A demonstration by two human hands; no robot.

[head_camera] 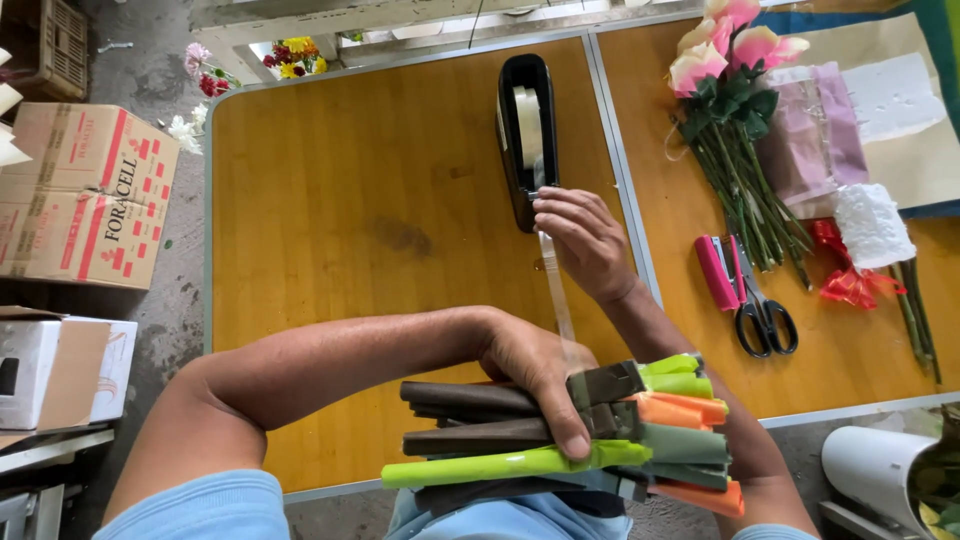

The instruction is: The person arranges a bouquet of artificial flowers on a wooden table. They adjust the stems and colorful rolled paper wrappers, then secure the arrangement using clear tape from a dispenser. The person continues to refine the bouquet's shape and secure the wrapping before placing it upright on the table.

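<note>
Over the wooden table (380, 200), left hand (535, 375) clamps the wrapped-stem bundle (580, 430) — right hand (585, 240) pinches tape (555, 290) just above it.

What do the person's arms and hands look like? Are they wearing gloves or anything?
No gloves. Both the left hand and the right hand are bare, and so are the forearms. No rings, watch or bracelet show. Light blue short sleeves cover the upper arms at the bottom edge of the picture. The fingers have short nails.
</note>
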